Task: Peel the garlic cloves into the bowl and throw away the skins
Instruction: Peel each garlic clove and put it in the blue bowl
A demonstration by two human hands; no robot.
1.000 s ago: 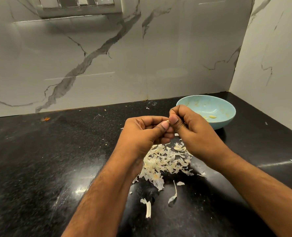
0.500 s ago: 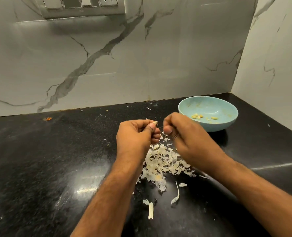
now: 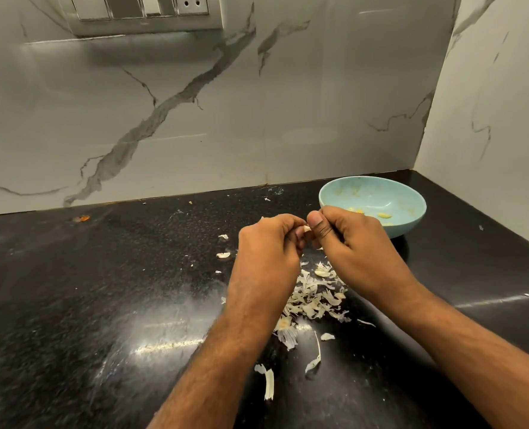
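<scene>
A small garlic clove point(image 3: 306, 229) shows as a pale tip between my two hands, held above the black counter. My left hand point(image 3: 268, 249) curls its fingers round it from the left. My right hand point(image 3: 350, 243) pinches it from the right with thumb and fingers. Most of the clove is hidden by my fingers. A light blue bowl point(image 3: 412, 224) stands just behind my right hand and holds a few peeled yellowish cloves point(image 3: 384, 215). A heap of papery garlic skins point(image 3: 312, 300) lies on the counter under and in front of my hands.
Loose skin scraps point(image 3: 268, 387) lie nearer to me and to the left point(image 3: 223, 255) of my hands. The marble wall point(image 3: 195, 119) runs along the back, with a side wall point(image 3: 489, 119) at the right forming a corner behind the bowl. A switch panel point(image 3: 142, 10) sits high on the wall.
My hands had drawn a little apart half a second ago and have come back together on the clove. The view has shifted slightly; the bowl and skins have not moved.
</scene>
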